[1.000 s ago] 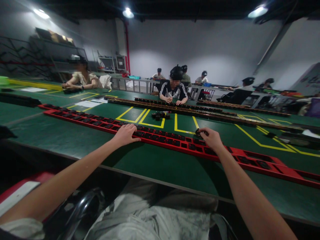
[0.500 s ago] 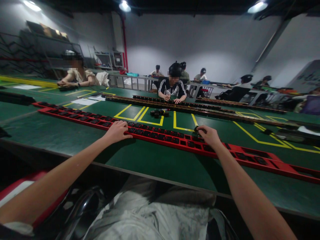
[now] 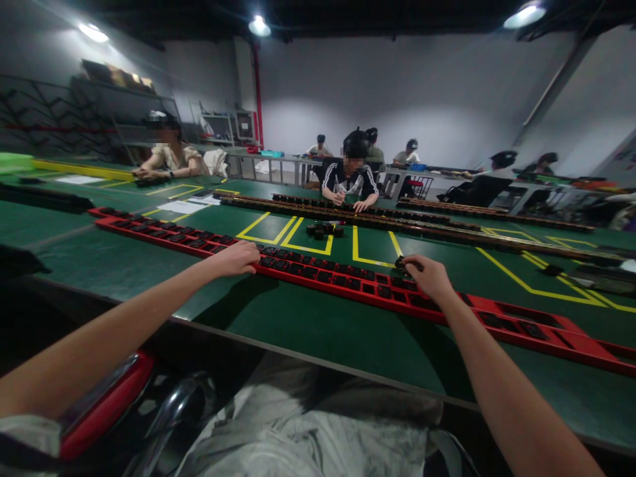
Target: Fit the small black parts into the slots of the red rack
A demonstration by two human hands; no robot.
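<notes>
A person sat at a long green worktop [image 3: 318, 331], both bare forearms reaching forward from the bottom of the frame. Across the middle of the frame, running from the left down toward the lower right, lay a long red tray [image 3: 342, 286] of small compartments, most of them filled with small black parts, with a few at the lower right standing open. The left hand [image 3: 237, 258], left of centre, rested on the near edge of the tray with its fingers curled loosely, clamped on nothing that could be seen. The right hand [image 3: 431, 278], right of centre, rested on the tray with its fingertips pinched together on a small black part [image 3: 400, 263] at the far edge of the tray. Just beyond the tray, at centre, a small pile of black parts [image 3: 322, 230] sat among yellow floor-style markings [image 3: 293, 242] on the worktop. Farther back, a second long dark tray [image 3: 397, 222] crossed the frame, and a person in a dark jacket with white stripes [image 3: 350, 182] worked at it. Another person [image 3: 166, 156] sat in the upper left.
</notes>
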